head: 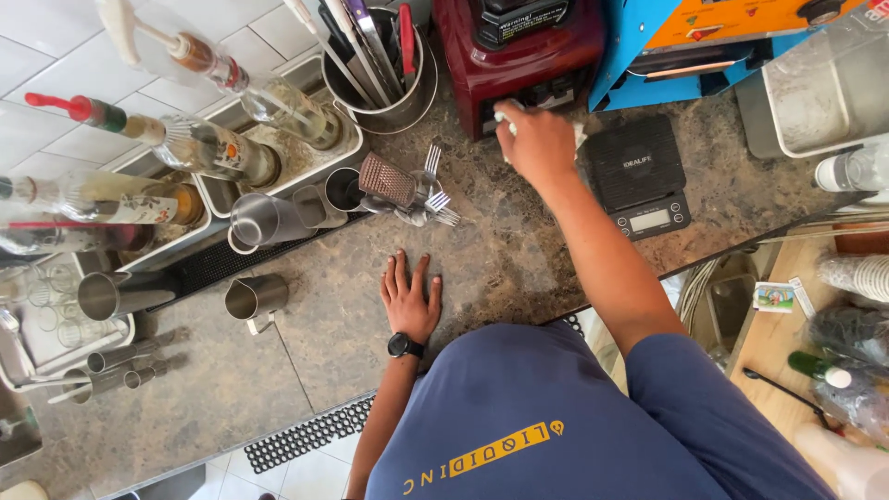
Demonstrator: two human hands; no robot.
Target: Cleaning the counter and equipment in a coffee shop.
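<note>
My right hand [537, 142] is stretched forward and closed on a white cloth [507, 118], pressed against the front base of a dark red blender [519, 56]. My left hand [408, 298] rests flat on the brown stone counter [306, 324], fingers spread, holding nothing; a black watch sits on its wrist. Just ahead of the left hand lie several forks and a small metal grater [387, 180] in a holder.
A black digital scale [641, 176] sits right of my right arm. A blue machine [685, 46] stands behind it. Left are syrup bottles [222, 153] in steel trays, metal pitchers [255, 298], jiggers, and a utensil canister [384, 65]. A black drain mat [306, 435] edges the counter.
</note>
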